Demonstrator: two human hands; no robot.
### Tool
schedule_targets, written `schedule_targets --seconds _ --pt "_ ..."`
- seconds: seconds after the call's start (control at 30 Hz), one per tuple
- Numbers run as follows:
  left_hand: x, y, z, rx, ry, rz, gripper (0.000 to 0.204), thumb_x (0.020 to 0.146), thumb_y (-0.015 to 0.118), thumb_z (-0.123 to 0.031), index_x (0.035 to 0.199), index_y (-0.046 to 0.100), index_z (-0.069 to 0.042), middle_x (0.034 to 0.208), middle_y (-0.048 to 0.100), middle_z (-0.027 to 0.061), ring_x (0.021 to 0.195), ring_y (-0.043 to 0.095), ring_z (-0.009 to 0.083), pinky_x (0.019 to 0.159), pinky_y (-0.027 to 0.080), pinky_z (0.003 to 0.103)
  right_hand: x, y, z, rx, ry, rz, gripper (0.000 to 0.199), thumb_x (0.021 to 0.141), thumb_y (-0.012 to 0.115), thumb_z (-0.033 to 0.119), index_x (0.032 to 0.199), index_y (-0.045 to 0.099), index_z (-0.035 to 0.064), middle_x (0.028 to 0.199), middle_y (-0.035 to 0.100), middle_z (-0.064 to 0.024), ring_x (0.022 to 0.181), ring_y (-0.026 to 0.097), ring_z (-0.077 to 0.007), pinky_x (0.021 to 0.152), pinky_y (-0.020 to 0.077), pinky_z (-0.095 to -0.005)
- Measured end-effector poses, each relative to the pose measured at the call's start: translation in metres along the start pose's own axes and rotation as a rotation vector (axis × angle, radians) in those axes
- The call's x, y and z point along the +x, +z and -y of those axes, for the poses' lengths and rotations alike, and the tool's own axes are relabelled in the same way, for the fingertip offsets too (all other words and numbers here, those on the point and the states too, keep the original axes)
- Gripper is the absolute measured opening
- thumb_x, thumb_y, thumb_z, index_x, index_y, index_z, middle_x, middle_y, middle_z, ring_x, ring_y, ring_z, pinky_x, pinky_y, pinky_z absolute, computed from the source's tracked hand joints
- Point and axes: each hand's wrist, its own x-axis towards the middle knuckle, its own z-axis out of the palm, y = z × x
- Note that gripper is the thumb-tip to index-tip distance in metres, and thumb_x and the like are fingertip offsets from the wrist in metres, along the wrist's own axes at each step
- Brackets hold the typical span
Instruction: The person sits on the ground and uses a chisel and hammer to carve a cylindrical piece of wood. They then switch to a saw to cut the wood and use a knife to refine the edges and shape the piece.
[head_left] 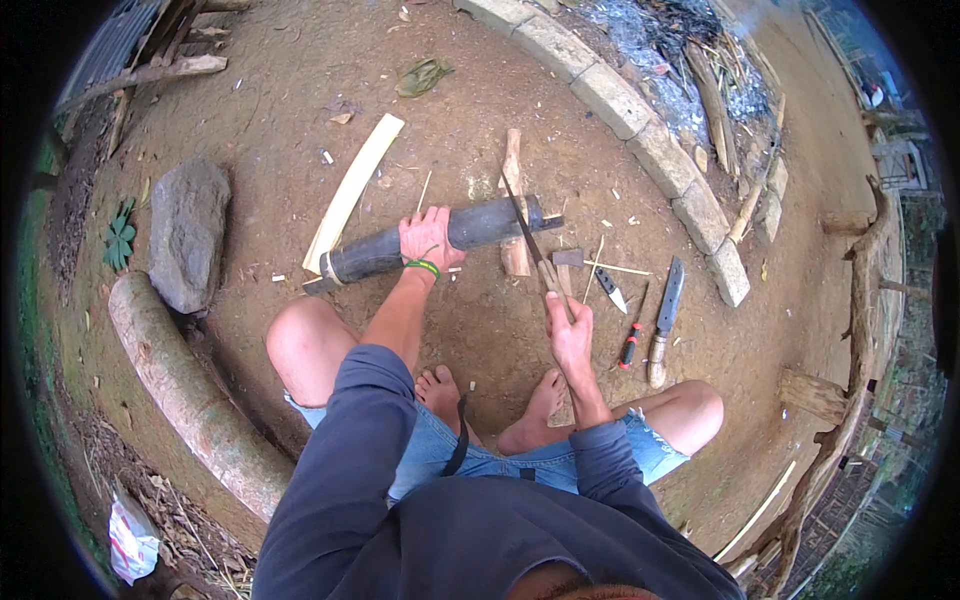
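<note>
On bare brown earth, between bent knees: left hand (430, 241) clamped over a dark bamboo tube (440, 238), fingers curled round its middle and pressing it down, a green band at the wrist. Right hand (568, 330) closed round the pale wooden handle of a long knife (530, 240), fist tight, blade slanting up and away and lying across the tube near its right end. Tube stretched almost level in front of the feet, its left end resting on a pale split bamboo strip (352, 190), its right part propped over an upright wooden chunk (514, 215). Just right of the knife hand, laid out on the ground: a small knife (609, 290), a red-handled tool (632, 340), a larger blade with a wooden handle (664, 320), and thin pale splinters nearby. Farther left, a grey stone (188, 232) and a thick log (190, 400), well apart from the hands. Beyond the tube, a curved row of concrete blocks (640, 125) edging a patch of grey ash (670, 50) and charred sticks. Bare feet drawn in under the work, denim shorts and dark sleeves below.
</note>
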Motion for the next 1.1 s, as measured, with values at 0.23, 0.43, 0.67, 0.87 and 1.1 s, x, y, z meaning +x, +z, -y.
schedule_targets --seconds 0.23,0.43,0.67,0.87,1.1 --pt "-0.007 0.001 -0.006 -0.047 0.04 0.02 0.084 0.053 0.087 -0.045 0.125 0.056 -0.014 0.117 0.06 0.0057 0.113 0.058 0.0288 0.101 0.04 0.047 -0.002 0.006 -0.026 -0.053 0.115 0.021 0.052 0.092 0.066 0.039 0.106 0.066 -0.0111 0.102 0.066 -0.0312 0.097 0.064 -0.0359 0.091 0.0464 -0.0411" --pt "-0.014 0.013 -0.023 -0.053 0.027 -0.064 0.08 0.056 0.085 -0.041 0.126 0.055 -0.014 0.117 0.06 0.0055 0.112 0.058 0.0281 0.102 0.039 0.049 0.05 0.018 -0.049 0.113 -0.014 -0.007 0.035 0.097 0.062 0.029 0.096 0.069 -0.0047 0.072 0.064 -0.0134 0.067 0.058 -0.0214 0.066 0.0471 -0.0404" --pt "-0.031 0.024 -0.032 0.013 0.006 -0.079 0.082 0.057 0.085 -0.04 0.129 0.055 -0.015 0.117 0.059 0.0033 0.112 0.055 0.0257 0.105 0.035 0.047 0.029 0.002 -0.007 0.002 0.052 0.049 0.045 0.094 0.063 0.037 0.099 0.068 -0.0067 0.065 0.06 -0.0117 0.062 0.054 -0.0175 0.063 0.0456 -0.0369" --pt "-0.017 0.018 -0.028 0.001 0.028 -0.137 0.081 0.055 0.084 -0.038 0.127 0.055 -0.015 0.116 0.058 0.0033 0.111 0.056 0.0255 0.103 0.036 0.046 0.051 0.031 -0.075 0.062 -0.183 -0.052 0.04 0.093 0.063 0.033 0.097 0.069 -0.0064 0.064 0.06 -0.0122 0.062 0.054 -0.0182 0.064 0.0454 -0.0377" --pt "-0.03 0.02 -0.041 0.022 -0.021 -0.144 0.084 0.056 0.086 -0.039 0.13 0.054 -0.016 0.117 0.058 0.0031 0.113 0.055 0.0248 0.104 0.035 0.047 0.058 0.026 -0.056 -0.025 -0.202 -0.09 0.038 0.095 0.059 0.034 0.093 0.07 -0.0032 0.063 0.058 -0.0145 0.061 0.054 -0.0207 0.065 0.0458 -0.0394"
